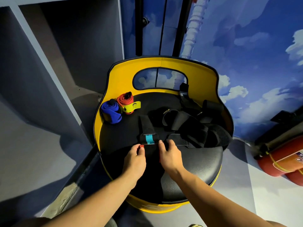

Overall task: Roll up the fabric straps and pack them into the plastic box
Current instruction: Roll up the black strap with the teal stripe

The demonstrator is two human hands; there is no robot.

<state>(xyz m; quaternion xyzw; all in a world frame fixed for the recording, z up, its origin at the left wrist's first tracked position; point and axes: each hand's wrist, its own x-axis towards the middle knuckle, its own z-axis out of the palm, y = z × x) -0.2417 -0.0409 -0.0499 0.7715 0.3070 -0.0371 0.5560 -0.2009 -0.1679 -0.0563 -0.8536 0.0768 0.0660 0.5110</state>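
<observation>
Hands meet at the lower middle of the frame, over the front part of a round black seat (193, 167) with a yellow backrest (124, 69). The left hand (135, 158) pinches the near edge of a black strap (148, 136) that carries a teal band, its fingertips touching a small red tab at the strap's end. The right hand (169, 155) presses its fingers down on the same strap just to the right of the teal band, thumb tucked under; its grip is closed on the fabric as far as can be seen. The strap runs away from the hands toward the middle of the frame, lying flat on the seat.

To the right of centre a loose pile of black straps (188, 123) with buckles sprawls over the seat and up against the backrest. At the left of the seat stand two finished rolls, touching each other: a blue roll (111, 113) and, just behind it, a red roll (125, 102) with a yellow label.

A red cylinder (282, 159) lies on the floor at the right edge of the frame.
</observation>
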